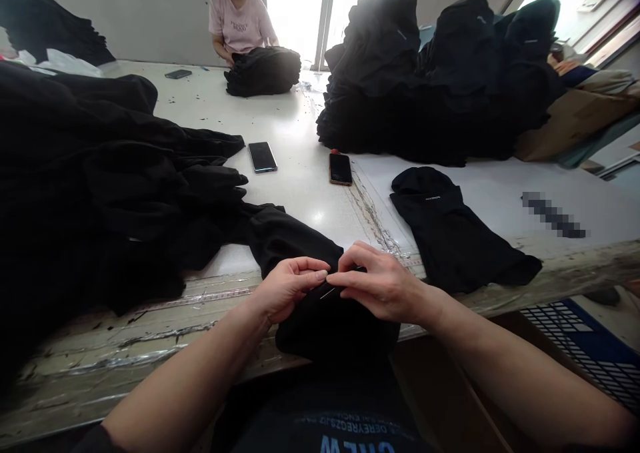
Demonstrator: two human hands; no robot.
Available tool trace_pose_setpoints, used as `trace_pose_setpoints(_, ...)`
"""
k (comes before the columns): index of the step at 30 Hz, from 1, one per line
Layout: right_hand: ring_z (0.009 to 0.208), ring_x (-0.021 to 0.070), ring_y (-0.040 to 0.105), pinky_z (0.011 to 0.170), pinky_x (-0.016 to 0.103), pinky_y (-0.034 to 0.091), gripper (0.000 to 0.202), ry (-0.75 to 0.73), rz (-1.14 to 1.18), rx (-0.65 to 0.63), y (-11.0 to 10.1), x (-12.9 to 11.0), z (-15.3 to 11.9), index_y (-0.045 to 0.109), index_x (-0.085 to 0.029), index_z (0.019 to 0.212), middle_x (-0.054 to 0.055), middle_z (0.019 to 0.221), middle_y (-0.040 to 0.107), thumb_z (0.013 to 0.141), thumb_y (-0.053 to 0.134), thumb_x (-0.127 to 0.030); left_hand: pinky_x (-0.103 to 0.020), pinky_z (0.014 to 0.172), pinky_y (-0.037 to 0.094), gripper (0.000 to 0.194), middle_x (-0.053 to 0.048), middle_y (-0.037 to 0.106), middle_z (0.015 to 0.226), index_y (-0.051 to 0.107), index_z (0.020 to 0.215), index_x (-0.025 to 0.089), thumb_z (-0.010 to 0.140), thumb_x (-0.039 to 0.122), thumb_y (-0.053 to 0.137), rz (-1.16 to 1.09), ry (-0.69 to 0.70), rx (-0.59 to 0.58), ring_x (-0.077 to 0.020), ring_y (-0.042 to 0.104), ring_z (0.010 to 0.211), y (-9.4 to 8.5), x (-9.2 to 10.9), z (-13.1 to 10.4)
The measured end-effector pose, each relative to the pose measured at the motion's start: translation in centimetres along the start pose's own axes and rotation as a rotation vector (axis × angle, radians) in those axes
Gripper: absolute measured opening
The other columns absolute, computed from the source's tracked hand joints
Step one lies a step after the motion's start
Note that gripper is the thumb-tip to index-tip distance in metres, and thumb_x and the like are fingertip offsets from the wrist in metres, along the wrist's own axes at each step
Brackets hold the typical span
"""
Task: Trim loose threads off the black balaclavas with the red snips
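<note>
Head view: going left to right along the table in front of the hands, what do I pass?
Big heap of black cloth → phone with the blue-grey screen → phone with the orange edge → folded black garment → blurred strip.

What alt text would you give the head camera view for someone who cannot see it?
Two bare hands, the left hand and right hand, pinch a black garment at the edge of a white table. Two phones lie beyond between heaps of black clothing, and a seated person in a pink shirt handles another pile.
</note>
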State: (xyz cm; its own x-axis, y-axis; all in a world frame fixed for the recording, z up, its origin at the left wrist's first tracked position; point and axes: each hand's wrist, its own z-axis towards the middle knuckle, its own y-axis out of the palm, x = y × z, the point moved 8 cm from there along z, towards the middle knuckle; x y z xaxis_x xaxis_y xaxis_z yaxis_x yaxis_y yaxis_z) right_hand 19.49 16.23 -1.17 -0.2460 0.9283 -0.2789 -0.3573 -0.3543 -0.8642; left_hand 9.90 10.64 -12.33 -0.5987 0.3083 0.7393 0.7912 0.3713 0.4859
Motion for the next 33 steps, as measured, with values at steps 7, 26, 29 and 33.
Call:
trace_pose_setpoints(7, 0.08, 0.0172, 0.05, 0.058, 0.027, 0.047, 0.021, -0.05, -0.064, -0.022, 0.8, -1.2, 0.8, 0.062, -0.017, 0.105, 0.007, 0.087, 0.055, 0.087, 0.051, -0.013, -0.021, 0.056, 0.044, 0.038, -0.005, 0.067, 0.072, 0.067, 0.091, 0.01, 0.06, 0.026, 0.083, -0.01, -0.018, -0.02, -0.0122, 0.06, 0.062, 0.1, -0.2, 0.1)
trace_pose_setpoints(26, 0.073, 0.0143, 0.048, 0.056, 0.025, 0.042, 0.023, -0.075, -0.049, -0.045, 1.9, -1.2, 0.6, 0.066, -0.019, 0.095, 0.005, 0.082, 0.054, 0.087, 0.048, -0.008, -0.022, 0.057, 0.045, 0.038, -0.006, 0.067, 0.069, 0.068, 0.089, 0.008, 0.059, 0.027, 0.083, -0.023, -0.054, -0.021, -0.0115, 0.06, 0.058, 0.2, -0.5, -0.1)
trace_pose_setpoints(29, 0.073, 0.0142, 0.051, 0.058, 0.026, 0.045, 0.023, -0.023, 0.112, 0.062, 0.1, -0.8, 0.6, 0.066, -0.021, 0.098, 0.004, 0.082, 0.054, 0.085, 0.052, -0.008, -0.021, 0.055, 0.044, 0.038, -0.005, 0.066, 0.068, 0.069, 0.089, 0.009, 0.059, 0.025, 0.083, -0.031, -0.058, 0.003, -0.0106, 0.059, 0.057, -0.2, -0.6, 0.0)
trace_pose_setpoints(33, 0.074, 0.0164, 0.056, 0.061, 0.03, 0.05, 0.021, 0.216, 0.369, 0.489, -5.6, 1.3, -0.7, 0.067, -0.025, 0.096, 0.003, 0.083, 0.055, 0.081, 0.062, -0.011, -0.021, 0.055, 0.045, 0.035, -0.005, 0.067, 0.073, 0.069, 0.087, 0.011, 0.058, 0.023, 0.084, -0.051, -0.058, 0.057, -0.0113, 0.06, 0.061, -0.8, -0.6, 0.1)
